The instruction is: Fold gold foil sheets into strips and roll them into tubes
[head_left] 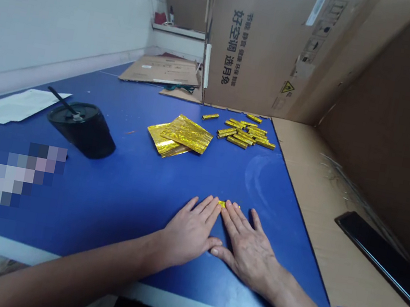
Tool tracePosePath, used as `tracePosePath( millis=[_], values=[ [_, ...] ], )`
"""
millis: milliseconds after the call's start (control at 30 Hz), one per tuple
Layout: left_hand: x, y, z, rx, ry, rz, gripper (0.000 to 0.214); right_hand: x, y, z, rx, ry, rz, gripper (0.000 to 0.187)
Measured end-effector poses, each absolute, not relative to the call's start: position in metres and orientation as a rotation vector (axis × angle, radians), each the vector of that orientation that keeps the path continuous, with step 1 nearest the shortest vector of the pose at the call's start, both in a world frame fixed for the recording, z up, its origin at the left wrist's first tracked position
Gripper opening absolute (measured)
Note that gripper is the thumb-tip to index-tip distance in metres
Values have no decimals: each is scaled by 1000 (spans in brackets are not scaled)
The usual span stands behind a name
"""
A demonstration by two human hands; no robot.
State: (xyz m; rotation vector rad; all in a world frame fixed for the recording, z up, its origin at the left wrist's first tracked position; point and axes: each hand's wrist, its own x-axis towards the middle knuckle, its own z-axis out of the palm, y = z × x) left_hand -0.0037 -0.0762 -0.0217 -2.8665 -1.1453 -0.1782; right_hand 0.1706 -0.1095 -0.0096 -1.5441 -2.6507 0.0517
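Head view: the left hand (191,233) and the right hand (251,249) lay palm down on the blue bench (136,184), fingers straight and thumb tips close together; neither gripped anything, the fingertips resting on a small gold foil piece (222,204); this piece was largely hidden beneath them, so whether it was fully rolled could not be told.

As to progress, a cluster of gold rolls (248,134), with a single gold roll (210,117) just to its left, lay beyond the hands and appeared finished; two or more overlapping gold sheets (188,134) lay flat nearer the middle, presumably yet to be rolled; the piece under the fingers seemed to be the one in work.

Around these, a black cup (85,132) with a straw stood to the left, well apart from the hands; a white paper (15,104) lay behind it, and a pixelated patch obscured whatever lay in front; a large carton (273,38) rose behind the rolls, limiting room on the far side; at right, a dark flat device (384,259) rested on cardboard (301,191); none of these appeared to obstruct either hand.
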Motion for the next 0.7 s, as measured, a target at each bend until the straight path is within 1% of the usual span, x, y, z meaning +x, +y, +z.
tracePosePath(
  millis=[200, 333, 467, 567, 700],
  values=[
    [-10, -64, -19, -3012, -1104, -75, 79, 162, -122, -4, -1594, -2662, 37, 79],
    [-10, -45, -11, -3109, -1026, 60, 77, 154, -136, 0, -1608, -2681, 54, 83],
    [-9, -35, -9, -3152, -956, 80, 78, 150, -143, 2, -1618, -2664, 71, 81],
    [-7, -37, -6, -3160, -997, 81, 81, 151, -143, 1, -1622, -2641, 89, 80],
    [4, -49, 0, -3200, -946, -14, 90, 155, -140, -2, -1581, -2625, 75, 71]
  ],
)
